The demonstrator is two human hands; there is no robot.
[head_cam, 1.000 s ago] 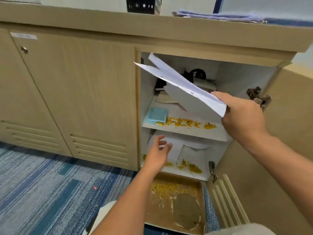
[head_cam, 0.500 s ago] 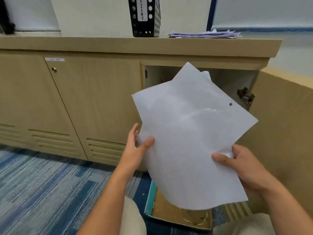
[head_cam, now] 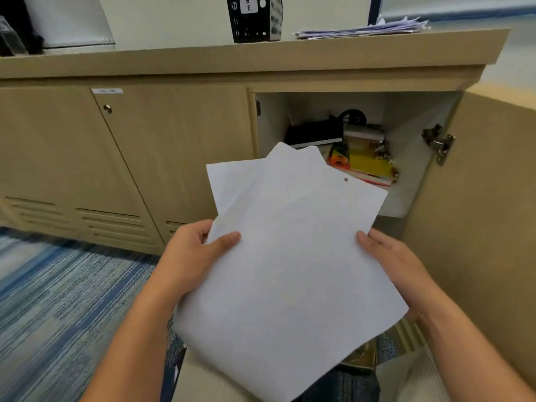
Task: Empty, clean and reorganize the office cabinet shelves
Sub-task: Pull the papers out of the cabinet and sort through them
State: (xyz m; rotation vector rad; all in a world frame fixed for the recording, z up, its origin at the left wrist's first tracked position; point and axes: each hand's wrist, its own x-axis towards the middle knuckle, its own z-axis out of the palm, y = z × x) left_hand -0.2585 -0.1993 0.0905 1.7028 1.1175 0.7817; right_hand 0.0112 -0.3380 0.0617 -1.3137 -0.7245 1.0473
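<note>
Both hands hold a few white paper sheets [head_cam: 290, 256] in front of the open cabinet [head_cam: 412, 175]. My left hand [head_cam: 194, 256] grips the left edge, thumb on top. My right hand [head_cam: 397, 265] grips the right edge, thumb on top. The sheets cover the lower shelves. On the upper shelf lie a black book [head_cam: 313, 134], a yellow and orange stack of booklets [head_cam: 365, 163] and a dark round object [head_cam: 352, 116] at the back.
The open cabinet door [head_cam: 493, 227] stands at the right with a metal hinge [head_cam: 438, 143]. Closed doors [head_cam: 116, 169] are at the left. On the countertop [head_cam: 232, 59] stand a black magazine file [head_cam: 255, 17] and a paper pile [head_cam: 362, 29]. Blue striped carpet [head_cam: 58, 300] lies left.
My right hand pulled the sheets out of the cabinet and my left hand came up from the lower shelf to take their left edge. The sheets now lie lower and flatter, uncovering the upper shelf.
</note>
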